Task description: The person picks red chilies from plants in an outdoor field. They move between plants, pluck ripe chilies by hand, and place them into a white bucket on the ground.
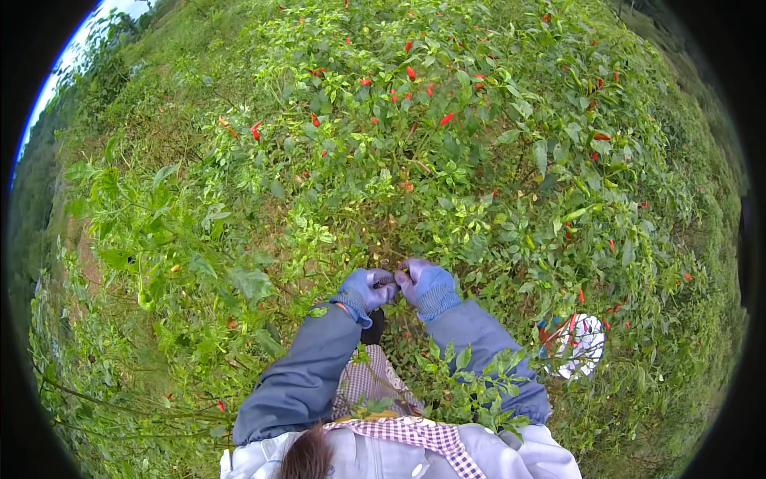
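Note:
Both my hands wear purple-blue gloves with ribbed cuffs, and blue-grey sleeves cover my forearms. My left hand (366, 288) and my right hand (426, 284) meet fingertip to fingertip, low among the chili pepper plants (461, 179). The fingers of each are bent inward. Whatever may be pinched between them is too small and too covered to make out. Thin stems and leaves surround the fingertips. Farther ahead, ripe red chili peppers (447, 118) hang on the plants, with green chili peppers (575, 214) to the right.
Half hidden by foliage at my right is a white container or bag (589, 346) with red and blue parts. A leafy branch (479, 383) crosses my right forearm. Bare stems (102, 398) reach in from the lower left. Brown soil (87, 257) shows at the left.

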{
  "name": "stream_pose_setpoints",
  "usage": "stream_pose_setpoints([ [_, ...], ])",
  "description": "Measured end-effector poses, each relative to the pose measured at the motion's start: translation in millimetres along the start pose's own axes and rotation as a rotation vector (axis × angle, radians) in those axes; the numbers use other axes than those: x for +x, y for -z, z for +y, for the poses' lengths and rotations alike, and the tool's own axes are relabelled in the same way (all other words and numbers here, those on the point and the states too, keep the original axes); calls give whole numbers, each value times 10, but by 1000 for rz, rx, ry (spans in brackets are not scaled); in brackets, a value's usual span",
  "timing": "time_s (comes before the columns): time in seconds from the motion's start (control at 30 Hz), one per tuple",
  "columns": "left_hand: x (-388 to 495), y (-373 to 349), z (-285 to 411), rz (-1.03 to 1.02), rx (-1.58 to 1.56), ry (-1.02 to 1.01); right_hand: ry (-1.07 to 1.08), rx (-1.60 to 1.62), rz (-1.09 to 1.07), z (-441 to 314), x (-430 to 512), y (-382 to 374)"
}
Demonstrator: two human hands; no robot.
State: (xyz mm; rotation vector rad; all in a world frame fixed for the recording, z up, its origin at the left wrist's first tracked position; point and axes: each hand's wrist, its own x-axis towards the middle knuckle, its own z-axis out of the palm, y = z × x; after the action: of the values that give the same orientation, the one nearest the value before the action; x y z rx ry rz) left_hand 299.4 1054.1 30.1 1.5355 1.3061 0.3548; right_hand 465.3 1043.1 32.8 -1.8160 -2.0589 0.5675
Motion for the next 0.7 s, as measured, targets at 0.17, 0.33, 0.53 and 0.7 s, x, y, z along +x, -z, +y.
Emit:
stream_pose_setpoints([
  [0.17, -18, 28, -116, -120, -147, -76, -238, 827, 309, -19, -92, 188],
  [0.33, 91, 147, -310, -186, -532, -325, -361, 1792, -62, 240, -834, 342],
  [0.53, 96, 116, -402, 28, -587, -260, -942, 1800, 386, 914, -959, 340],
  [0.7, 77, 14, -189, -220, -599, -370, -767, 1662, -10, 815, -614, 40],
])
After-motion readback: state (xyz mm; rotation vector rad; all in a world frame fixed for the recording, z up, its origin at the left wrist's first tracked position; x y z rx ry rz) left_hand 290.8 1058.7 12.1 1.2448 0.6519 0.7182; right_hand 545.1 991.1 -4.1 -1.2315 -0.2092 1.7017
